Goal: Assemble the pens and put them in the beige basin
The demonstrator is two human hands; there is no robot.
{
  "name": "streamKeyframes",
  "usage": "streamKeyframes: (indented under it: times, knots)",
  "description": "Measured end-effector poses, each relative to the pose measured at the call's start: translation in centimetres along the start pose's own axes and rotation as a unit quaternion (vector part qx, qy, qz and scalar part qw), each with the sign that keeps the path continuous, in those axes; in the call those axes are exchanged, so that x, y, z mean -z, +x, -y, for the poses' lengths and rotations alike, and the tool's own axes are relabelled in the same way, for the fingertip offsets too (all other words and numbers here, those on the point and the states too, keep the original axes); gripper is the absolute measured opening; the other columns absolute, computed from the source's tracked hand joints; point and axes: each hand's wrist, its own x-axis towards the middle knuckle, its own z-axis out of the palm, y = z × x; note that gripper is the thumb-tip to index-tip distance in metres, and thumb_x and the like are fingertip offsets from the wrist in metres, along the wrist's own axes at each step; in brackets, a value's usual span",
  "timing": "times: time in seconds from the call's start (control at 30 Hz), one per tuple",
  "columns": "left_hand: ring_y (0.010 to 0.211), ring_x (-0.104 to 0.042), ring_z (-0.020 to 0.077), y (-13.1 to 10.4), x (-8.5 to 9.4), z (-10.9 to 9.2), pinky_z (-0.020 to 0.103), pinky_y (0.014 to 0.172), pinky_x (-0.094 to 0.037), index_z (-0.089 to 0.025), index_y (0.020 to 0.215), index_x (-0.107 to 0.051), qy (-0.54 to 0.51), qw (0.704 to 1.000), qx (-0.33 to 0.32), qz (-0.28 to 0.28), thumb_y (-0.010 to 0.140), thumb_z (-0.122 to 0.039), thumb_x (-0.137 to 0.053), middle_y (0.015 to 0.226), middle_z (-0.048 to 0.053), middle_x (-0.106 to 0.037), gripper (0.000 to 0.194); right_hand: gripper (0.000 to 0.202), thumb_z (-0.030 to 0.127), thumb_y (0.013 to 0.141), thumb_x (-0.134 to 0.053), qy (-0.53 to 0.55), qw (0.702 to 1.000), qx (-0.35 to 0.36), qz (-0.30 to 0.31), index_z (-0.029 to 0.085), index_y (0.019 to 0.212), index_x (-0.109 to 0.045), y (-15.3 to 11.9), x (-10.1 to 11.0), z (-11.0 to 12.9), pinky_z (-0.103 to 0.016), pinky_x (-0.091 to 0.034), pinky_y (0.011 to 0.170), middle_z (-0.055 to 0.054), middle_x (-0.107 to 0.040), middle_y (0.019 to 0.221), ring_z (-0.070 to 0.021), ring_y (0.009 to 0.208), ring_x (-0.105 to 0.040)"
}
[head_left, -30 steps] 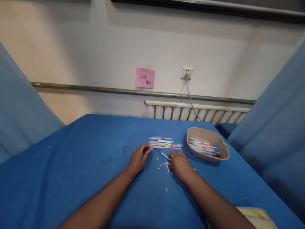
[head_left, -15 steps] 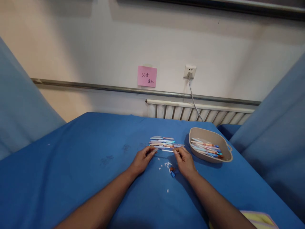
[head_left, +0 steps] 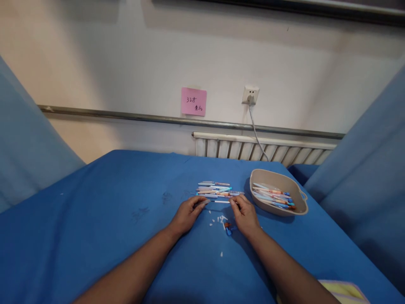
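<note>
A thin white pen refill (head_left: 222, 202) with a dark left end lies level between my two hands. My left hand (head_left: 186, 215) pinches at its left end, where a small pale piece shows at the fingertips. The fingers of my right hand (head_left: 246, 214) are closed round its right end, which they hide. Just beyond my hands lies a row of pens (head_left: 215, 189), white, pink and light blue. On the near side, small white pen tips (head_left: 218, 219) are scattered, with a few blue and brown pieces (head_left: 228, 229) beside my right hand.
At the right stands a beige basket (head_left: 300, 207) holding several pens (head_left: 274, 195). Blue cloth (head_left: 104, 236) covers the table. A radiator (head_left: 240, 147), metal rail (head_left: 142, 117), plugged socket (head_left: 250, 95) and pink note (head_left: 193, 102) are at the wall. Blue curtains hang on both sides.
The view has shifted very slightly. Both hands stay at the two ends of the refill, almost unmoved, and the dark end still shows by the left fingertips.
</note>
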Motion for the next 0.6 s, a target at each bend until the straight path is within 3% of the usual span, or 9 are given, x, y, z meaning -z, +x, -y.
streamKeyframes:
  times: [0.33, 0.5, 0.6]
  knots:
    - [0.095, -0.057, 0.0189, -0.2, 0.2, 0.1, 0.030, 0.087, -0.042, -0.022, 0.102, -0.063, 0.057, 0.998, -0.039, -0.007, 0.088, -0.034, -0.046, 0.100, 0.002, -0.065, 0.024, 0.023, 0.028, 0.087, -0.040, -0.013, 1.000, -0.004, 0.012, 0.019, 0.076, -0.058, -0.1, -0.1, 0.0, -0.025, -0.040, 0.068, -0.003, -0.055, 0.078, -0.0156, 0.073, -0.053]
    - [0.093, -0.056, 0.0198, -0.8, -0.1, -1.3, 0.031, 0.086, -0.041, -0.022, 0.099, -0.064, 0.095, 0.993, -0.073, 0.014, 0.089, -0.032, -0.045, 0.097, 0.004, -0.065, 0.024, 0.022, 0.028, 0.087, -0.040, -0.023, 1.000, 0.012, 0.017, 0.020, 0.075, -0.058, -0.2, 0.2, 0.4, -0.025, -0.040, 0.066, -0.003, -0.057, 0.076, -0.0157, 0.071, -0.054]
    - [0.089, -0.056, 0.0192, -1.6, -1.0, -2.4, 0.029, 0.082, -0.042, -0.021, 0.099, -0.063, 0.053, 0.995, -0.065, 0.052, 0.088, -0.034, -0.046, 0.095, 0.004, -0.065, 0.024, 0.022, 0.028, 0.087, -0.040, -0.016, 0.999, 0.030, 0.038, 0.020, 0.076, -0.057, -0.4, 0.3, 0.7, -0.025, -0.040, 0.065, -0.002, -0.059, 0.074, -0.0157, 0.070, -0.055]
